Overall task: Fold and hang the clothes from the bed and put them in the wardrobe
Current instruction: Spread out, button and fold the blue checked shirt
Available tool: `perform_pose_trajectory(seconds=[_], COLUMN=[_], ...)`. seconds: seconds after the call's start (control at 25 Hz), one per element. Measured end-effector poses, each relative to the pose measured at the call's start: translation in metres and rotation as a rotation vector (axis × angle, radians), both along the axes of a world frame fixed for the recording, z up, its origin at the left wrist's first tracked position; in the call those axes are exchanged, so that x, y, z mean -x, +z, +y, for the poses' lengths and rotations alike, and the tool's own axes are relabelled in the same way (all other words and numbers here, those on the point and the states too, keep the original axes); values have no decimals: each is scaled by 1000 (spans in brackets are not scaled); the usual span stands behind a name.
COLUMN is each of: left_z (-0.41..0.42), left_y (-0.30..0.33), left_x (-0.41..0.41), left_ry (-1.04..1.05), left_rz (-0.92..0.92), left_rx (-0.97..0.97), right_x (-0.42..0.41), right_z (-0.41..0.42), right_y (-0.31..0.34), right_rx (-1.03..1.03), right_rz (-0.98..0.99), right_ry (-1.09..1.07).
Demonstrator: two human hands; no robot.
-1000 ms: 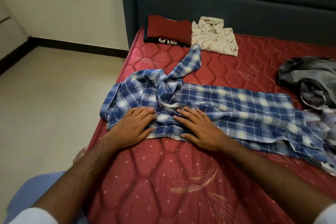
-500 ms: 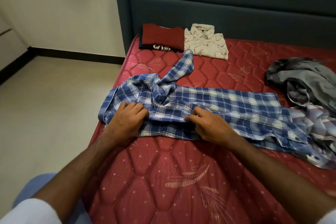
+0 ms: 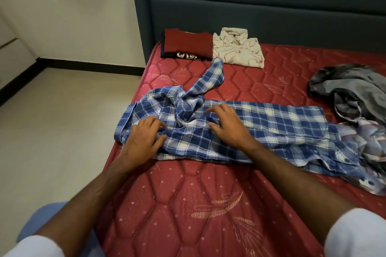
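A blue plaid shirt (image 3: 271, 123) lies lengthwise across the red quilted mattress (image 3: 188, 204), with one sleeve twisted up toward the headboard. My left hand (image 3: 144, 137) is at the shirt's left end, near the collar, with a fold of cloth pinched between thumb and bent fingers. My right hand (image 3: 227, 125) rests on the middle of the shirt, fingers spread and slightly arched, holding nothing. A folded red shirt (image 3: 186, 44) on a dark one and a folded cream patterned shirt (image 3: 236, 50) sit at the head of the bed.
A heap of unfolded grey clothes (image 3: 355, 89) and a pale patterned garment (image 3: 367, 144) lie at the right, touching the plaid shirt's tail. The dark padded headboard (image 3: 250, 6) stands behind. The bed's left edge drops to a beige floor (image 3: 62, 121). No wardrobe is in view.
The near edge of the shirt has been pulled up and folded over. My right hand has let go of the fold and moved farther up the shirt with its fingers spread.
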State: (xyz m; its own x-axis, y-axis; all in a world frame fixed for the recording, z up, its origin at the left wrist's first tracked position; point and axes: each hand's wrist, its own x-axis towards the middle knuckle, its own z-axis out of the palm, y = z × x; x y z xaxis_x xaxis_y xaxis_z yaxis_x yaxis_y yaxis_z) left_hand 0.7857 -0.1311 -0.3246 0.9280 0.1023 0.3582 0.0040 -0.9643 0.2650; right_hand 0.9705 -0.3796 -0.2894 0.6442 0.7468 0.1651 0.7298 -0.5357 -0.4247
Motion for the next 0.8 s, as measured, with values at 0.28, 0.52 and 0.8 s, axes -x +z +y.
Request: perform_pose_trajectory(seconds=[0.28,0.52,0.8], left_z=[6,14,29], left_y=[-13,-3,14], left_x=[5,-29,-101], left_ry=[1,34,102], left_rz=[86,146,149], left_rx=[24,237,187], right_x=[25,4,-69], right_z=[10,22,113], right_y=[-52,-27,33], right_rx=[313,11,435], right_rz=[-202,150,-294], right_ry=[247,161,210])
